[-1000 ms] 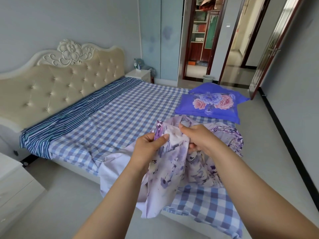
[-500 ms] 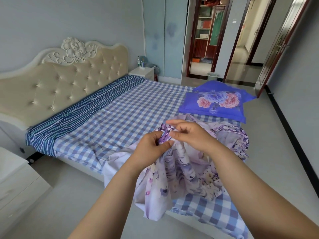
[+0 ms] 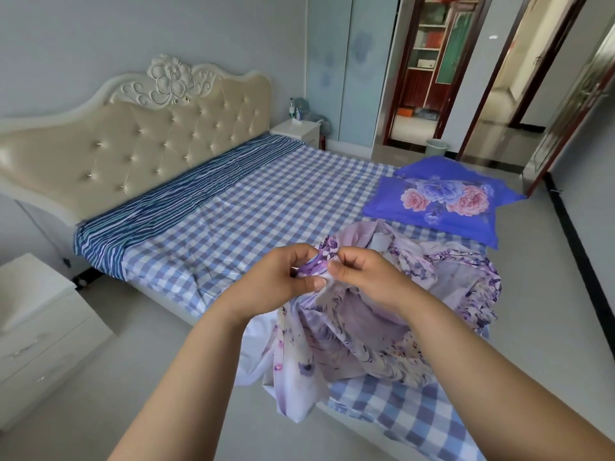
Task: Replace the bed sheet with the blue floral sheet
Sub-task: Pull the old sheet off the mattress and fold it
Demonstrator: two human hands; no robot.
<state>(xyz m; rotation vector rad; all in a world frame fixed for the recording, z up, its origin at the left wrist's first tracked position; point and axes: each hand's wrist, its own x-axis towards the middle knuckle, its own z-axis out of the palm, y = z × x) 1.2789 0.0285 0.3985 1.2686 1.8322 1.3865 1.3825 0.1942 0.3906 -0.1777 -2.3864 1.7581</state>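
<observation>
A crumpled pale purple floral sheet [image 3: 359, 331] lies bunched on the near corner of the bed and hangs over its edge. My left hand [image 3: 283, 281] and my right hand [image 3: 366, 277] meet above it, and both pinch the same gathered bit of its edge. The bed wears a blue-and-white checked sheet [image 3: 253, 207], with a blue striped cloth [image 3: 173, 201] across the head end. A bright blue pillow with pink and blue flowers [image 3: 439, 201] rests on the far foot corner.
The tufted cream headboard [image 3: 133, 141] stands at the left. A white nightstand [image 3: 40, 327] is near my left, another white nightstand [image 3: 296, 129] beyond the bed. A small bin [image 3: 437, 148] sits by the open doorway. Grey floor runs along the bed's near side and right.
The view has shifted slightly. My hands have come closer together and bunched the floral sheet's edge into a tighter pinch, lifting it a little.
</observation>
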